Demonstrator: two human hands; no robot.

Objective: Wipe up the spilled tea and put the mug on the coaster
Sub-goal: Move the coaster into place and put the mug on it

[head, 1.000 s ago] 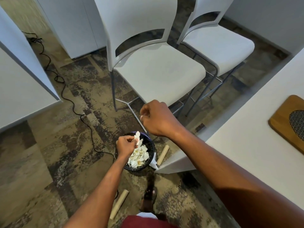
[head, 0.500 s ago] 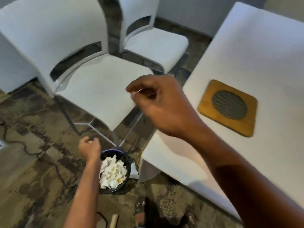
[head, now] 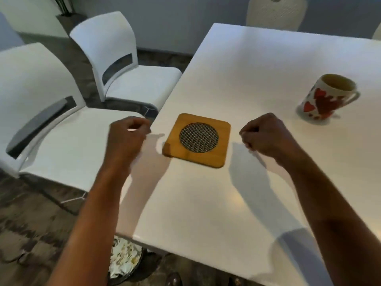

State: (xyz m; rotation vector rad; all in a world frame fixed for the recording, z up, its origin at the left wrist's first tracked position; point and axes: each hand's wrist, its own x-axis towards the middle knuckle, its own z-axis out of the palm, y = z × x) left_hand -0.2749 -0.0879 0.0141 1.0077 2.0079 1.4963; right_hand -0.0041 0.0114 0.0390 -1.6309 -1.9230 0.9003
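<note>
A white mug (head: 326, 98) with red hearts stands upright on the white table (head: 257, 65) at the right, its handle turned right. A square wooden coaster (head: 197, 140) with a round mesh centre lies near the table's left edge, nothing on it. My left hand (head: 126, 139) hovers just left of the coaster, over the table edge, fingers curled with nothing in them. My right hand (head: 266, 137) hovers right of the coaster, between it and the mug, also curled in a loose fist and holding nothing. No tea shows on the tabletop.
Two white chairs (head: 61, 129) (head: 132, 79) stand left of the table. A dark bin (head: 123, 263) full of crumpled paper sits on the floor under the table's near left corner. A pale chair back (head: 276, 11) rises beyond the far edge.
My view has swung up from the floor bin to the tabletop. My left hand let go of the paper in the bin and rose beside the coaster; the right hand moved over the table.
</note>
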